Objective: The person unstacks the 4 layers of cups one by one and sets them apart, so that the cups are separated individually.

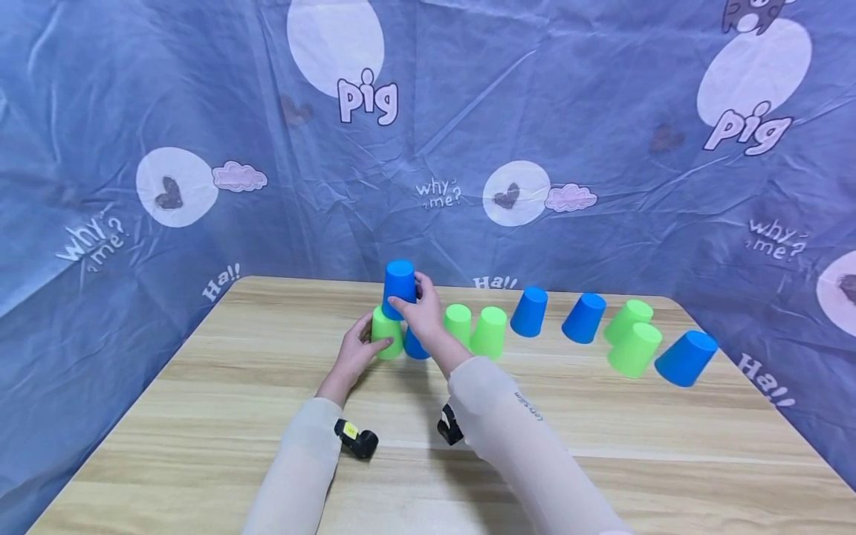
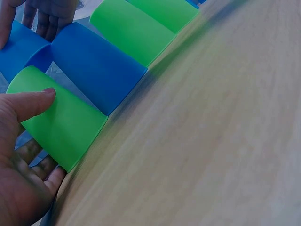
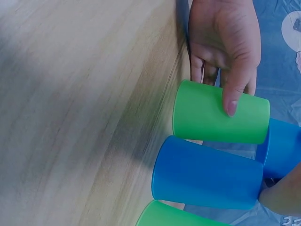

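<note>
Upside-down cups stand in a row on the wooden table. My left hand [image 1: 354, 352] grips the green cup [image 1: 387, 334] at the row's left end, thumb on its near side. My right hand [image 1: 424, 310] holds a blue cup [image 1: 399, 286] higher up, its rim at the tops of the green cup and the neighbouring blue cup [image 2: 99, 68]. That neighbour is partly hidden by my right arm in the head view. In the right wrist view the held blue cup [image 3: 283, 148] overlaps both lower cups' tops; whether its weight rests on them I cannot tell.
Rightward in the row stand two green cups [image 1: 489, 333]. Farther right are blue cups [image 1: 584, 319] and green cups [image 1: 634, 350], with another blue cup [image 1: 686, 359] at the far right. A blue printed cloth [image 1: 441, 148] hangs behind the table [image 1: 221, 416].
</note>
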Motion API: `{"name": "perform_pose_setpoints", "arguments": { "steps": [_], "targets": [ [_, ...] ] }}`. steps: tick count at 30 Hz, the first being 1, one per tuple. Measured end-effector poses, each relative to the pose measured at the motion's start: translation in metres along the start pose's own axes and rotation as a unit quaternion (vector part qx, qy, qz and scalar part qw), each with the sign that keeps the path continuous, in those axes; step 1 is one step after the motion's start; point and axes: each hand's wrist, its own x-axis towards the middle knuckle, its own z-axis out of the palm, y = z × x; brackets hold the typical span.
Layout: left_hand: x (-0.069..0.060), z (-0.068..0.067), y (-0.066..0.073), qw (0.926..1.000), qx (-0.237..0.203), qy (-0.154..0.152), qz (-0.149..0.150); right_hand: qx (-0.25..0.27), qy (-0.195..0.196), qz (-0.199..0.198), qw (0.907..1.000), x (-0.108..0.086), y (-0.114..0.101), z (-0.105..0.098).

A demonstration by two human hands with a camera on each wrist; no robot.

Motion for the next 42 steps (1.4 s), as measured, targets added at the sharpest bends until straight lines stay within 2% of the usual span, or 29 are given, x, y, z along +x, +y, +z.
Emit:
{"name": "perform_pose_setpoints", "arguments": {
  "steps": [8,12,15,24,34,42],
  "targets": [
    [0.011,-0.001,-0.02,1.0,0.005,0.005,0.001,0.025,0.01,-0.006,0.9996,-0.001,0.001,0.0],
    [0.011,-0.001,-0.02,1.0,0.006,0.006,0.003,0.046,0.02,-0.017,0.9986,-0.002,0.0,-0.002],
    [0.008,-0.001,-0.013,1.0,0.004,0.004,-0.002,0.052,0.025,-0.026,0.998,-0.004,-0.003,-0.005],
    [0.011,0.0,-0.021,0.9999,0.005,0.011,0.009,0.056,0.032,-0.034,0.9973,-0.007,-0.012,-0.023],
    [0.01,0.003,-0.02,0.9998,-0.002,0.017,0.012,0.073,0.025,-0.062,0.9951,-0.013,-0.012,-0.059],
    [0.009,0.001,-0.021,0.9998,0.003,0.016,0.011,0.064,0.011,-0.045,0.9969,-0.022,-0.01,-0.094]
  ]
}}
